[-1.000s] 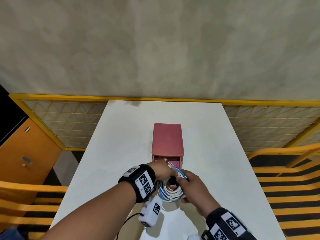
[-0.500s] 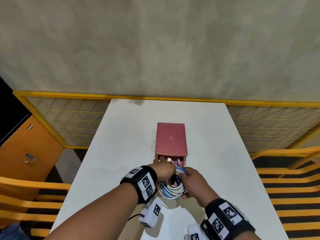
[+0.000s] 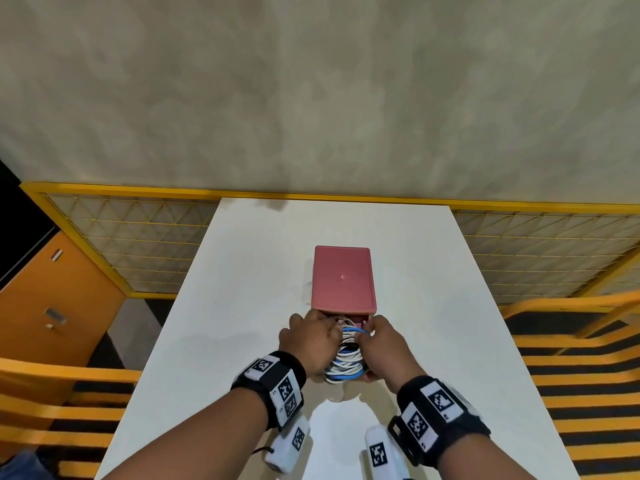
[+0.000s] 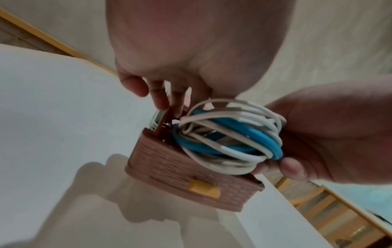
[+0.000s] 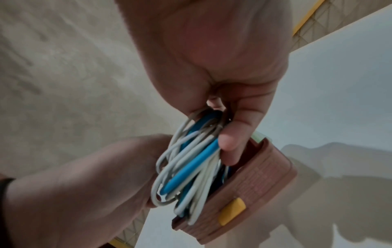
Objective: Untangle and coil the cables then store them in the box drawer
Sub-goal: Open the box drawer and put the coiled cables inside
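A pink box (image 3: 343, 278) stands mid-table with its drawer (image 4: 191, 177) pulled out toward me; the brick-patterned drawer front (image 5: 254, 184) carries a yellow handle (image 4: 204, 188). A coil of white and blue cables (image 3: 346, 358) sits partly inside the drawer, standing on edge. My left hand (image 3: 311, 337) holds the coil's left side, its fingertips (image 4: 169, 104) at the drawer's far rim. On the coil's right side, my right hand (image 3: 377, 344) pinches the loops (image 5: 191, 167) between thumb and fingers. The drawer's inside is mostly hidden.
The white table (image 3: 242, 289) runs up to a beige wall. Yellow mesh railings (image 3: 138, 244) flank it on both sides, and an orange cabinet (image 3: 52, 323) stands at the left. Yellow-and-black striped floor shows beside the table.
Both hands moved away from me toward the box, carrying the coil from above the table into the open drawer. The loops are now squeezed narrower between the hands.
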{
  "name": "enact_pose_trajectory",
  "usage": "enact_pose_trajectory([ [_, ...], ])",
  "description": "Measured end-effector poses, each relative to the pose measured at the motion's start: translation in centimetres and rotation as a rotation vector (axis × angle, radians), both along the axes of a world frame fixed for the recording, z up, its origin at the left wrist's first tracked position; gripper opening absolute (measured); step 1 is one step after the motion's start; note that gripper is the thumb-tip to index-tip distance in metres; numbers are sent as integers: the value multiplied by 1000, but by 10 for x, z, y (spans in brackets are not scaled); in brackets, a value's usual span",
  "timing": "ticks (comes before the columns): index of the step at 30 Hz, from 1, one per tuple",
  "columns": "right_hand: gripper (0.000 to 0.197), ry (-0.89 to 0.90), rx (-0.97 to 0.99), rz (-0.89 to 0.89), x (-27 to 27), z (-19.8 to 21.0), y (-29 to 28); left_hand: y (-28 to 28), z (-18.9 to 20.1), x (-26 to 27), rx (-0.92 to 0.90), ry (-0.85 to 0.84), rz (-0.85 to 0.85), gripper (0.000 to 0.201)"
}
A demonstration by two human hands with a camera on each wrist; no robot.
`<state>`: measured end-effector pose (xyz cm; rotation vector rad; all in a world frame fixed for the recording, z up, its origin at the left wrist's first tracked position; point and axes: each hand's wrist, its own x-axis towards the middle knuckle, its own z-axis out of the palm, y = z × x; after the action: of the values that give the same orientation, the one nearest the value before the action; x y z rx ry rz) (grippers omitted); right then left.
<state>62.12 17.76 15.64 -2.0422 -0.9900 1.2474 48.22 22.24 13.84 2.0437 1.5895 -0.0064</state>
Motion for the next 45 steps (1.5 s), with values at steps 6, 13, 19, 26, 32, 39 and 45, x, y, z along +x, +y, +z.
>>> enact_pose_trajectory([
  [6,4,-109,37,-3,-4,1,9,10,-9,-4,33,-23,25,33],
  [13,20,-182,17,-15,-5,-4,18,-17,-15,-38,202,-258,-77,68],
  [19,25,-115,11,-46,-1,-9,23,-12,-28,-48,294,-37,-298,77],
  [26,36,-252,-51,144,5,0,25,-12,-35,-43,438,53,-351,59],
  [32,26,-327,102,160,4,-12,7,-15,-33,-46,443,106,-443,72],
  [39,26,-215,273,-66,0,-23,-11,-11,-38,-44,365,2,-434,74],
  [45,26,-271,371,82,-4,-22,-21,-5,-43,-41,416,-5,-482,72],
])
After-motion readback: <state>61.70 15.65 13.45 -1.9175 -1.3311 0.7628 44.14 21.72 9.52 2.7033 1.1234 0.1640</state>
